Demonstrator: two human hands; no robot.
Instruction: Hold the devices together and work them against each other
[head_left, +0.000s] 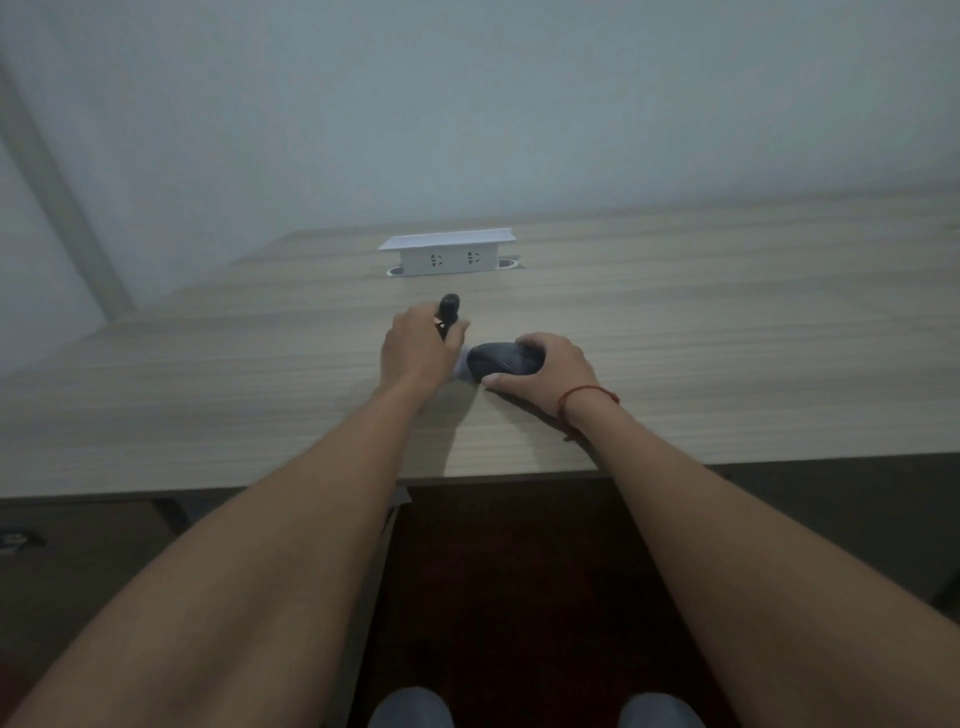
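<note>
Left hand (415, 348) grips a small black object (449, 307), fingers curled round it, its rounded top sticking up above the knuckles; too small and blurred to tell what it is. Right hand (550, 371) holds a dark mouse (501, 359), fingers over its far side, thumb along the near side, mouse lying flat on the table (727, 338). The two hands are just beside each other, and a bit of something white (461, 366) shows between them under the mouse's left end. All this sits about midway between the table's near edge and far edge, roughly centred left to right. A white pop-up socket box (448, 253) stands near the far edge, straight behind the left hand, apart from it with bare wood between. Wide bare tabletop lies to the left and right of the hands, and bare wood also toward the near edge, where both forearms cross it. A red string bracelet (582, 397) is on the right wrist. The wall runs right behind the far edge.
</note>
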